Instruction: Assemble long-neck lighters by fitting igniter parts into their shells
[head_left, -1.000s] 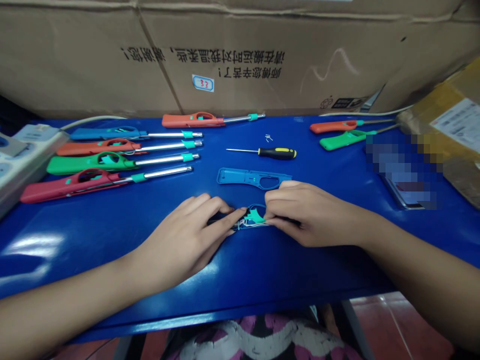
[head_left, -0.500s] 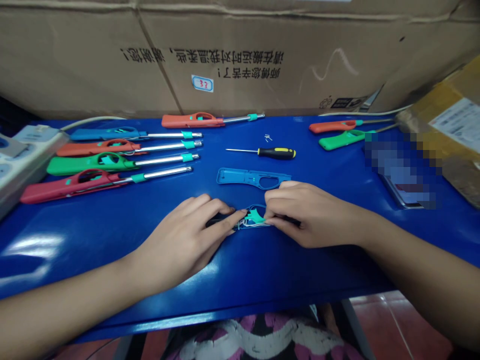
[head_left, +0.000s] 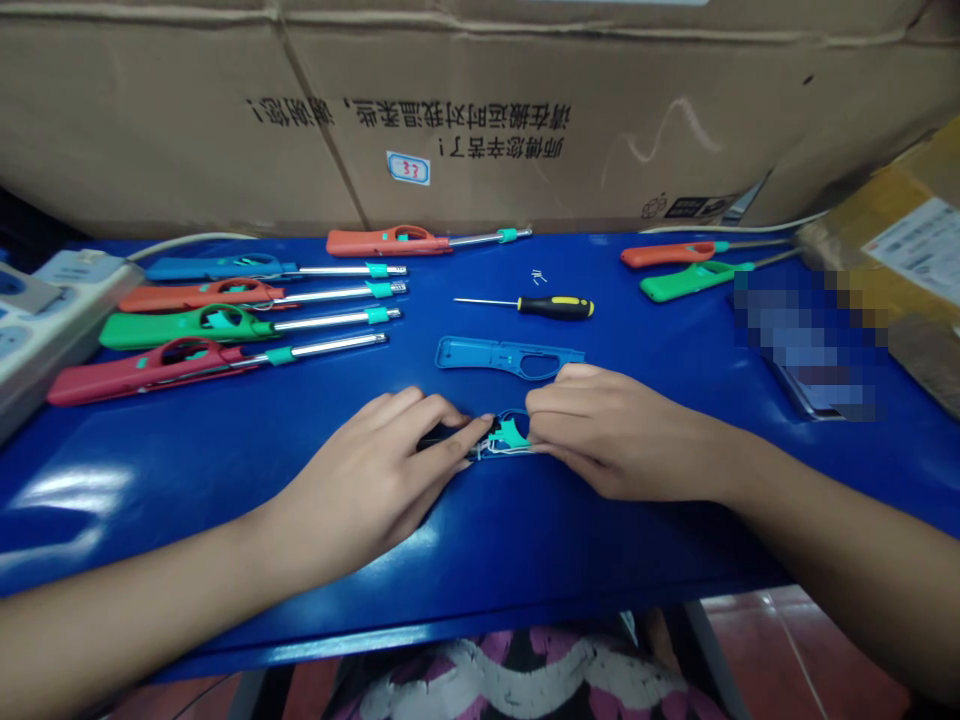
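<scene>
Lighters point(head_left: 97, 384), seven; we count one screwdriver point(head_left: 559, 307), two blue shells point(head_left: 480, 355). Box point(head_left: 225, 170) sticker point(head_left: 409, 168) reads "33". Left hand point(head_left: 382, 470), right hand point(head_left: 611, 430): fingers pinching the nearer shell point(head_left: 506, 457).

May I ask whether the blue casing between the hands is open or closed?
Open: the green trigger and white wires show; another blue half lies apart.

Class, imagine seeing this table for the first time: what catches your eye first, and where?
First, the left hand and right hand, meeting at an open blue casing with a green part inside, mid-table. Then four lighters in blue, orange, green and red, laid side by side on the left. Across the back stands a large cardboard box with upside-down writing.
</scene>
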